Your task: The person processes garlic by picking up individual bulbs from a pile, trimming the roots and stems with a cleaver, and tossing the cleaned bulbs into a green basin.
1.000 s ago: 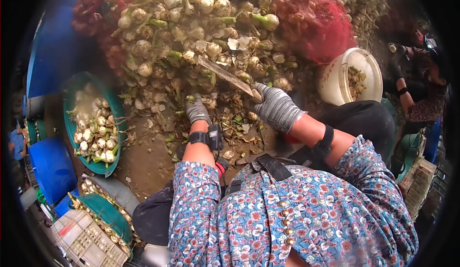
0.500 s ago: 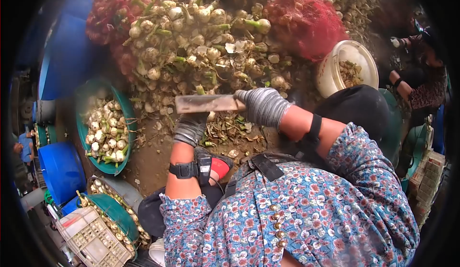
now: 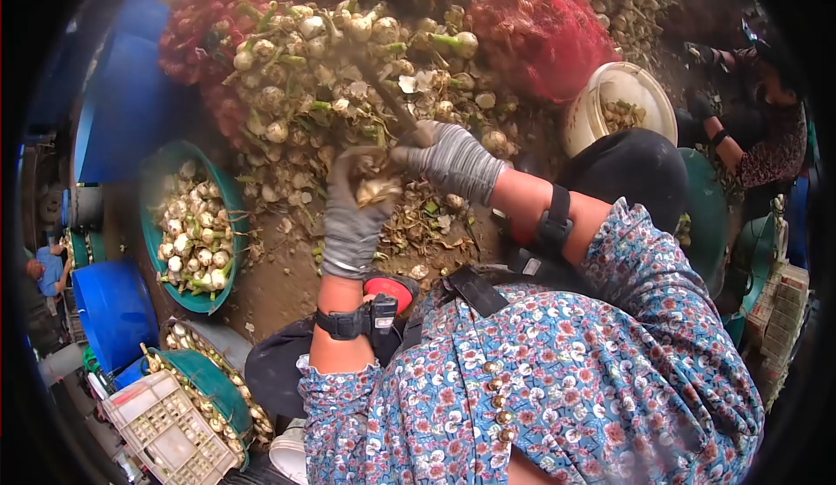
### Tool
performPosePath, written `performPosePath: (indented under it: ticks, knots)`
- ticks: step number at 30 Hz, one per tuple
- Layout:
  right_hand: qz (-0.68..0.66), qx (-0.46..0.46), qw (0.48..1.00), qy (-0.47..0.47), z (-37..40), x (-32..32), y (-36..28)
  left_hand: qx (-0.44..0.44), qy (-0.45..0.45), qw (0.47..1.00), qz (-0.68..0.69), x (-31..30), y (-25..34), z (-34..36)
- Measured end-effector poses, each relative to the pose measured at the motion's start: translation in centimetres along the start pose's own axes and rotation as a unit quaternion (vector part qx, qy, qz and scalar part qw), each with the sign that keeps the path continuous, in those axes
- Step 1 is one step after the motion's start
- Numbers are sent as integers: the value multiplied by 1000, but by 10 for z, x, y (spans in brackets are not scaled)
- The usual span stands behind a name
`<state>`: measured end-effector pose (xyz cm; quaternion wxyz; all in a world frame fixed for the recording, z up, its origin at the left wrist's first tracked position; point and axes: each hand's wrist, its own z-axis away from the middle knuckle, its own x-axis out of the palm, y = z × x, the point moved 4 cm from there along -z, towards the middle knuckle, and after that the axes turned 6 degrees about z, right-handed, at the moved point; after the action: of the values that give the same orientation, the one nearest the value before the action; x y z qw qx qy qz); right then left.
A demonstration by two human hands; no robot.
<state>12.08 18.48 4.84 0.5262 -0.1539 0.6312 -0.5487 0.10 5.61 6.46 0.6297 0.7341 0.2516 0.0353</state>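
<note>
Reference landmark: the heap (image 3: 348, 76) of untrimmed white bulbs with green stalks, piled on the ground ahead of the person.

**Left hand** (image 3: 353, 215) – grey knit glove. The fingers are curled round one bulb (image 3: 380, 189), which is lifted clear of the ground just in front of the heap's near edge.

**Right hand** (image 3: 448, 161) – grey knit glove. It is closed in a fist on the handle of a knife (image 3: 394, 102), just right of the bulb. The blade runs up and away over the heap's near edge; it is blurred, so contact between blade and bulb cannot be told.

**Surroundings**
- Green basin (image 3: 228, 191) – left of the heap, holding trimmed bulbs.
- Red mesh sack (image 3: 540, 28) – at the heap's right side, touching it.
- White bucket (image 3: 582, 124) – right of the heap, below the sack, with scraps inside.
- Loose skins and cut stalks litter the ground at the heap's foot.
- Another person (image 3: 758, 137) sits beyond the bucket, well apart from the heap.
</note>
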Motion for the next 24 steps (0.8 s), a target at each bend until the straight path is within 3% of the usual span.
performPosePath:
  ticks: [1, 2, 3, 4, 7, 8, 10, 11, 12, 13, 14, 15, 16, 20, 22, 24]
  knots:
    - [-173, 64, 982, 44, 2, 2, 3, -42, 29, 997, 66, -4, -11, -7]
    - [-250, 141, 958, 19, 3, 2, 8, -110, 47, 957, 264, -2, -19, 4]
    - [-324, 218, 921, -7, 6, 3, 12, -174, 63, 873, 451, 4, -23, 18]
    - [-371, 206, 906, 18, 8, 5, 7, -187, 59, 855, 480, 9, -30, 20]
    - [-322, 214, 920, -62, 10, 18, 15, -205, 56, 806, 552, 17, -48, 23]
    - [-260, 168, 947, -90, 12, 15, 7, -201, 62, 794, 570, 17, -48, 22]
    - [-134, 73, 988, -15, 11, 20, 16, -199, 55, 773, 600, 16, -40, 17]
    - [-69, 24, 997, 23, 11, 15, -2, -196, 59, 799, 565, 14, -39, 16]
    - [62, 66, 996, -5, 21, 1, -11, -194, 62, 824, 530, 10, -39, 17]
    - [141, 25, 990, -9, 23, -3, -17, -191, 65, 846, 493, 7, -39, 18]
    - [219, -14, 976, -13, 27, -4, -20, -90, -23, 986, 138, -2, -70, 26]
    - [295, -52, 954, -18, 30, -5, -24, 32, -22, 969, -244, -10, -99, 35]
    - [291, -70, 952, -61, 32, -8, -32, 17, -30, 973, -228, -12, -114, 40]
    - [319, -105, 941, -53, 38, -1, -23, -41, -61, 983, -166, -12, -139, 58]
    - [326, -102, 937, -69, 38, 1, -20, -93, -14, 994, 59, -4, -142, 51]
    - [334, -94, 934, -83, 38, 4, -18, -43, -15, 997, -59, -10, -125, 52]
